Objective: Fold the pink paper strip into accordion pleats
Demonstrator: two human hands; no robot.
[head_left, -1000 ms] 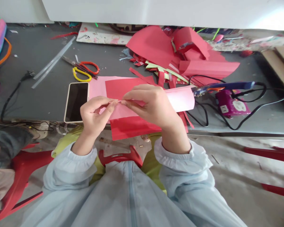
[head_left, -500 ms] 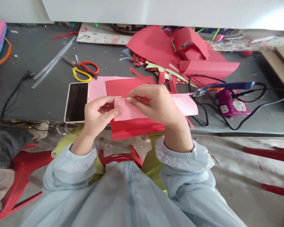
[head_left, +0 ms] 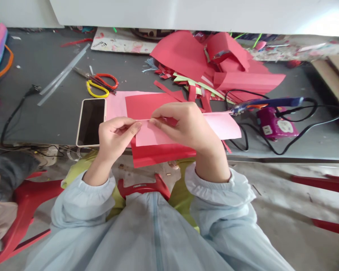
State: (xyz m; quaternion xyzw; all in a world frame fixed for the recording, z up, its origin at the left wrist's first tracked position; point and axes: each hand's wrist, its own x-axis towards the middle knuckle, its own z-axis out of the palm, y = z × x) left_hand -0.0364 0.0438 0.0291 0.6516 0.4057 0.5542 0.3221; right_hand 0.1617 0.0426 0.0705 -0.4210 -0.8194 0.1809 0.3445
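- Looking down, we have our pale blue sleeves (head_left: 83, 205) nearest us, with the edge of a red stool (head_left: 145, 189) between them
- With our left hand (head_left: 113, 137) we pinch the left end of a pink sheet (head_left: 222, 126) by its upper edge, thumb and forefinger together on the paper
- With our right hand (head_left: 183, 122) we pinch the same edge a little farther along, thumb and fingertips clamped on it, near the left but apart
- Our pink sheet runs under the right hand and out past it, above a red sheet (head_left: 164, 154) that reaches past the front edge of the grey table (head_left: 51, 124)
- Just left of our left hand lies a dark-screened phone (head_left: 91, 122)
- Off to our right sit a purple box (head_left: 277, 124) and a blue tool (head_left: 282, 102)
- Beyond the phone we see scissors (head_left: 97, 81) and clear strips (head_left: 63, 71)
- Farthest back, a red paper heap (head_left: 180, 56) lies before a white panel (head_left: 172, 17)
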